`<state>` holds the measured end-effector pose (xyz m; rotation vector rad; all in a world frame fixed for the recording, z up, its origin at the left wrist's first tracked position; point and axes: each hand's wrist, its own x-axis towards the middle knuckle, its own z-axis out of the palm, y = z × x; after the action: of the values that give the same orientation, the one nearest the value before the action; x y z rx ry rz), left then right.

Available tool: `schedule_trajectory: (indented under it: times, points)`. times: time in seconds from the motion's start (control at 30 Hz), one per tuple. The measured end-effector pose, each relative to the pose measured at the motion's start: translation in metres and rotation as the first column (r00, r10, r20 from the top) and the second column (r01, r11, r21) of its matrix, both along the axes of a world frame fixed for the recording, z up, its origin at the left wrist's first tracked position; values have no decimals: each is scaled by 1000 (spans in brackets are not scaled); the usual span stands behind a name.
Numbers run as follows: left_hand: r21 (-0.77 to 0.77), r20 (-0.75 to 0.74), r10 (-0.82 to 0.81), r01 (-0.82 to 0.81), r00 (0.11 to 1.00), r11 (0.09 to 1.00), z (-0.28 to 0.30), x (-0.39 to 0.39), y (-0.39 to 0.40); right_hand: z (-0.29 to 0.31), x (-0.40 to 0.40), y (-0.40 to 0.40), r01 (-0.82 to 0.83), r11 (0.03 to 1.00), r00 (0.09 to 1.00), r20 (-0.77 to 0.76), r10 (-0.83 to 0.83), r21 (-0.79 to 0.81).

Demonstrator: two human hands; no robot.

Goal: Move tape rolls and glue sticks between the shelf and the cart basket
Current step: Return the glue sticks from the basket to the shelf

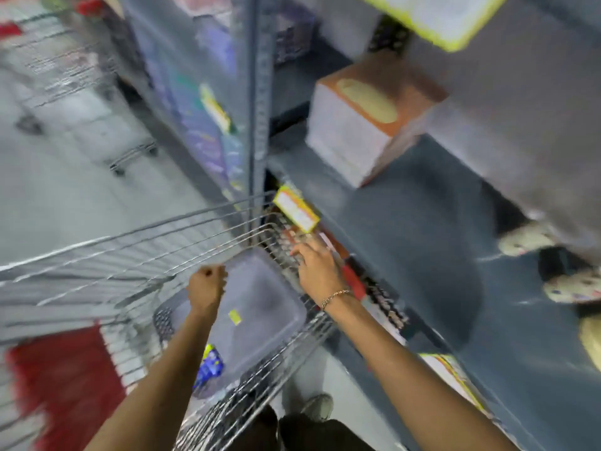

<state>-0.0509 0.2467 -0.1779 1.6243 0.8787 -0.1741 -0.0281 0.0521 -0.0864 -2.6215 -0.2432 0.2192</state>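
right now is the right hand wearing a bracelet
Yes, a thin chain bracelet circles the wrist just behind the right hand, which reaches past the wire cart basket toward the shelf.

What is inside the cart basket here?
In the cart basket lies a translucent plastic lid or bin with a yellow sticker, plus a blue-yellow packet. Anything underneath is hidden; blur obscures detail.

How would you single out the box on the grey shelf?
Start at the grey shelf to the right of the wire cart basket. Near its back sits a square box. Alone there, it has white sides and an orange-brown top bearing a pale oval.
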Motion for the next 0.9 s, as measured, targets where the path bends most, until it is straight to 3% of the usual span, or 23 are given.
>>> schedule_trajectory:
  times: [0.1,0.2,0.27,0.37,0.57,0.63,0.73,0.9]
  points:
    - [72,-277,-173,201,945,977,-48,-51,50,-40,3,63,-108,993,981,-154,114,51]
    - [92,-553,-332,452,764,887,-86,-92,78,-95,-6,119,-118,992,870,-477,123,40]
    - [33,-626,-400,535,669,844,-109,-111,88,-144,-22,151,-192,981,737,-662,135,-14]
    - [2,-632,-449,581,631,814,-134,-119,80,-203,-54,168,-326,937,612,-783,109,-124]
    - [93,-607,-498,678,619,729,-174,-122,57,-262,-84,173,-387,884,696,-712,93,-263]
    - [150,-595,-436,626,675,765,-184,-120,52,-272,-83,173,-441,854,687,-716,124,-275]
    - [174,-599,-406,607,691,776,-192,-119,45,-280,-80,172,-503,806,710,-682,178,-313]
    - [225,-517,-301,466,802,856,-185,-109,44,-273,-69,162,-353,866,770,-635,54,-354]
